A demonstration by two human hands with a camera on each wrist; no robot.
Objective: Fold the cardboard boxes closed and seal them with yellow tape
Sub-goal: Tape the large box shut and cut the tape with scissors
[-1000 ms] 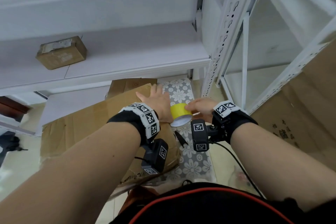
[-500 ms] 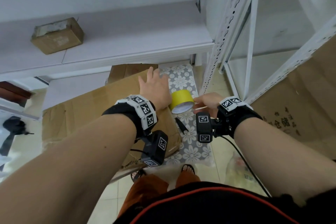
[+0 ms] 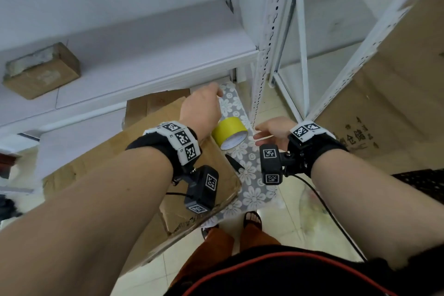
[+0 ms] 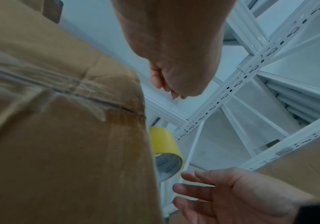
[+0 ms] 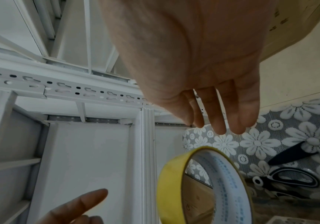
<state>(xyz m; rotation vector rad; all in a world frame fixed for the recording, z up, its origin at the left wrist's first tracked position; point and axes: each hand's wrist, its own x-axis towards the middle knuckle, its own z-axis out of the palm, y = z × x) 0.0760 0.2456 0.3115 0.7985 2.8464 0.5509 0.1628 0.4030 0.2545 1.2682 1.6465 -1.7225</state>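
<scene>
Tape roll (image 3: 229, 132) between hands (untouched)

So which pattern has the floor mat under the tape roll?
White flowers on grey mat; right wrist view shows best.

box (image 3: 134, 158): matt brown cardboard, creased, clear glossy tape along seam
tape roll (image 3: 229, 130): smooth yellow, slight sheen; printed white paper core
shelving (image 3: 263, 55): white painted metal, slotted uprights
mat (image 3: 249, 190): grey perforated, white flower pattern
floor (image 3: 288, 218): glossy tiles
</scene>
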